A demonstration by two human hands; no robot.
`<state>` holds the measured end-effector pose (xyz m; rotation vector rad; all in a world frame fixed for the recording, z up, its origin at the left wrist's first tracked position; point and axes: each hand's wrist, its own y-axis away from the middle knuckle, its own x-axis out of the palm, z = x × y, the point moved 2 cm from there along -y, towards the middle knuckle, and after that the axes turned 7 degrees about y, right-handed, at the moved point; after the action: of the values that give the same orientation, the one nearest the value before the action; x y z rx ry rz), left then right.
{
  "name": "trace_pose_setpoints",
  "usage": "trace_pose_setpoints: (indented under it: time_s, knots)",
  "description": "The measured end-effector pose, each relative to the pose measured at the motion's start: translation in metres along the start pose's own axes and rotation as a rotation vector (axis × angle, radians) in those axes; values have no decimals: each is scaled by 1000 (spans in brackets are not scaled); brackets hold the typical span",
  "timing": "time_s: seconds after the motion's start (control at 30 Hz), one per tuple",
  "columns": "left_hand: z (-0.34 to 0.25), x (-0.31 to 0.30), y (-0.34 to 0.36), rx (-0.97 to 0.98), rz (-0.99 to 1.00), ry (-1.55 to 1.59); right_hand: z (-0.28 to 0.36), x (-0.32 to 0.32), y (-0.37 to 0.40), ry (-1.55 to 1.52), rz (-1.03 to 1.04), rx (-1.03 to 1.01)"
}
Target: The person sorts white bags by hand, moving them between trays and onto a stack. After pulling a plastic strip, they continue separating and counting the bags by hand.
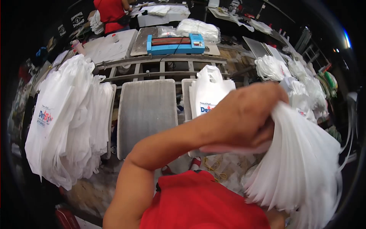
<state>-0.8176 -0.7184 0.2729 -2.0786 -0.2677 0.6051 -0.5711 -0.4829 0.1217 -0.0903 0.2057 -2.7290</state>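
My left arm reaches across my body to the right, and my left hand (pixel 248 114) is closed, slightly blurred, at the gathered end of a fanned bundle of white fabric bags (pixel 297 160). The bundle hangs down on the right, its loose edges spread out. Of my right arm only a bit shows low at the right, beside the bundle; my right hand is hidden. Behind my left forearm, a white bag with a cut-out handle and blue print (pixel 211 89) lies on a board. To its left stands a bare grey board (pixel 148 114).
Many printed white bags (pixel 66 122) hang over a board at the left. More white bags (pixel 272 68) are piled at the right. A blue machine with rollers (pixel 176 44) sits beyond the metal rails (pixel 164 68). A person in red (pixel 110 15) stands at the back left.
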Motion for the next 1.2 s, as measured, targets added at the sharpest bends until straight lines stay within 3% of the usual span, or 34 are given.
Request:
trace_pose_setpoints:
  time_s: [0.1,0.17,0.2,0.27,0.3,0.33,0.4,0.6,0.73,0.9,0.93,1.0,1.07,1.13,1.17,1.2]
  knots:
    - [94,14,-3,-377,-258,210,-34,-23,-80,56,-21,71]
    - [186,28,50,-694,-442,341,-85,-17,-134,136,-1,164]
    - [219,34,85,-986,-468,328,-121,-8,-156,225,30,219]
    - [283,57,177,-1382,-521,-126,-208,22,-182,563,135,310]
    - [333,77,247,-1397,-535,-221,-220,44,-158,822,172,273]
    - [356,91,296,-1576,-410,-301,-298,35,-166,1026,291,263]
    - [345,105,314,-1612,-325,-358,-329,38,-150,1095,234,301]
    - [278,104,243,-1566,-456,-253,-247,33,-137,711,207,319]
    - [295,116,274,-1670,-410,-283,-290,38,-137,1022,295,265]
    - [299,112,278,-1533,-475,-375,-248,46,-136,781,213,212]
    - [300,113,278,-1507,-465,-401,-264,45,-136,782,225,211]
    - [305,112,285,-1539,-462,-394,-297,45,-144,968,273,146]
    - [318,106,307,-1452,-374,-269,-293,44,-145,1023,271,93]
    - [285,92,286,-1454,-321,-333,-299,40,-151,1176,187,-71]
    - [274,88,295,-1389,-407,-280,-271,43,-154,941,380,-31]
    - [259,79,309,-1309,-488,-236,-264,44,-146,989,166,-215]
